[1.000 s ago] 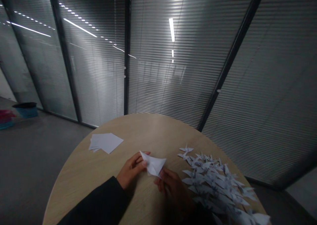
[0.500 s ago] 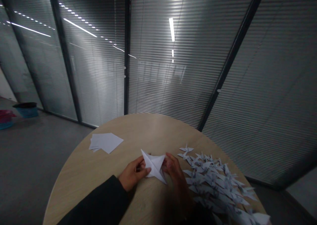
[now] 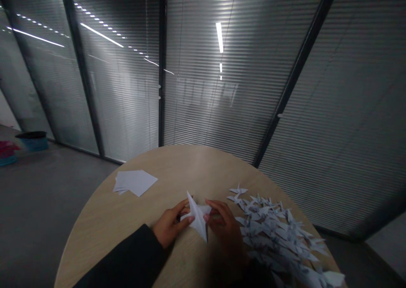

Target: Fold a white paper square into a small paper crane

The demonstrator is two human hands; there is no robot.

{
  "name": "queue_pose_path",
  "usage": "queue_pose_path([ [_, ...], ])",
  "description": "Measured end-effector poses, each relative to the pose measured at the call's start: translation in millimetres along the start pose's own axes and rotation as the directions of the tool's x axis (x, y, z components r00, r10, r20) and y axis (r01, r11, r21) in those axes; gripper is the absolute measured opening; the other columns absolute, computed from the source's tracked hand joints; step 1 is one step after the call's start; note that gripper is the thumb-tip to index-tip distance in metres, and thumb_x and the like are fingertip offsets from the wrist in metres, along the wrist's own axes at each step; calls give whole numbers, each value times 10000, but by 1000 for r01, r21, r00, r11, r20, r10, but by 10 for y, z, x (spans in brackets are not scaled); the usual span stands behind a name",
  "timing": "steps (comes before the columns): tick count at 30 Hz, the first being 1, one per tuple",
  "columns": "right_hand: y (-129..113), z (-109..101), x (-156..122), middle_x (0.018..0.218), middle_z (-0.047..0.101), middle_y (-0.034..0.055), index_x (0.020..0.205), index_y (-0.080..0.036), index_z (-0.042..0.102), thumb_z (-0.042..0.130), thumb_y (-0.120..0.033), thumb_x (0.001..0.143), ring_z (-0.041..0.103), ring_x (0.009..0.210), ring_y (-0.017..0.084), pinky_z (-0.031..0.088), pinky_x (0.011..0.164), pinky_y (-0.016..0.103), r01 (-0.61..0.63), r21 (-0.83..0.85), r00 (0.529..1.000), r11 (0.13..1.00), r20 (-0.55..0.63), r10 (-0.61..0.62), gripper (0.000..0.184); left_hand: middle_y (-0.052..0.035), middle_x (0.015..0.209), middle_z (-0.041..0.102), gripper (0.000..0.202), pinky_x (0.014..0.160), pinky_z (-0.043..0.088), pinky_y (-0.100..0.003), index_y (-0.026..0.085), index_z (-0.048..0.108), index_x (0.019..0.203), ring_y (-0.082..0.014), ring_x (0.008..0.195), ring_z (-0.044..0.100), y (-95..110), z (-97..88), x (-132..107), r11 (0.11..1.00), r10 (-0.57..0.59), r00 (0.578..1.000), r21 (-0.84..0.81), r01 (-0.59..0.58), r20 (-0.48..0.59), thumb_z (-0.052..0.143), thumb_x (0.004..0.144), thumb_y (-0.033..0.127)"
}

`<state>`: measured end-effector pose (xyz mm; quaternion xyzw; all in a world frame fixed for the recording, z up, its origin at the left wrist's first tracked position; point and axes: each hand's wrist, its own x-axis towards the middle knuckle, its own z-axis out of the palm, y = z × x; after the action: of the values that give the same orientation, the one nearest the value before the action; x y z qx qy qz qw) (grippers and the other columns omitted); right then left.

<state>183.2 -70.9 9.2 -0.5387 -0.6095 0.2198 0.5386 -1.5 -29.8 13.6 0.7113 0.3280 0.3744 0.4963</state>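
Between my hands, just above the near part of the round table (image 3: 190, 165), is a partly folded white origami paper (image 3: 197, 218), with one long point aimed away from me and another toward me. My left hand (image 3: 171, 224) pinches its left side, thumb on top and fingers behind. On the right side, my right hand (image 3: 223, 224) grips the paper between thumb and fingers. Some fingertips are hidden behind the paper. To the right of my right hand lies a heap of folded white paper cranes (image 3: 279, 233).
Several loose sheets of white paper (image 3: 135, 181) lie at the table's left. Behind the table stands a glass partition with blinds (image 3: 215, 110). A blue bucket (image 3: 34, 142) and a pink and blue container (image 3: 6, 152) are on the floor at far left.
The paper has gone from a spread four-pointed shape to a narrower one, its right flap folded over. My right hand has shifted its thumb onto the paper's front; my left has barely moved.
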Motion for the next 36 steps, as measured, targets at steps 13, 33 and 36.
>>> queue_pose_path([
  [13, -133, -36, 21, 864, 697, 68, 804, -206, 718, 676, -365, 672, 658, 819, 237, 549, 676, 304, -90, 84, 996, 992, 6, 90, 211, -87, 882, 733, 398, 704, 480, -288, 159, 560, 1072, -208, 791, 661, -54, -30, 25, 984, -15, 996, -179, -1, -89, 702, 732, 309],
  [33, 43, -63, 35, 1016, 671, 99, 883, -225, 731, 700, -443, 678, 648, 920, 254, 581, 747, 363, -34, 102, 993, 994, -113, 45, 301, -118, 835, 765, 232, 724, 520, -358, 174, 783, 743, -275, 793, 674, 144, -110, 46, 985, -39, 904, -169, -37, -426, 775, 565, 323],
  [36, 7, -79, 36, 986, 689, 103, 864, -213, 737, 685, -439, 679, 659, 892, 264, 570, 763, 382, -83, 89, 991, 993, -95, 92, 297, -112, 781, 765, 262, 657, 523, -337, 167, 782, 720, -257, 723, 671, 164, -107, 55, 969, -93, 893, -245, -20, -440, 798, 522, 339],
])
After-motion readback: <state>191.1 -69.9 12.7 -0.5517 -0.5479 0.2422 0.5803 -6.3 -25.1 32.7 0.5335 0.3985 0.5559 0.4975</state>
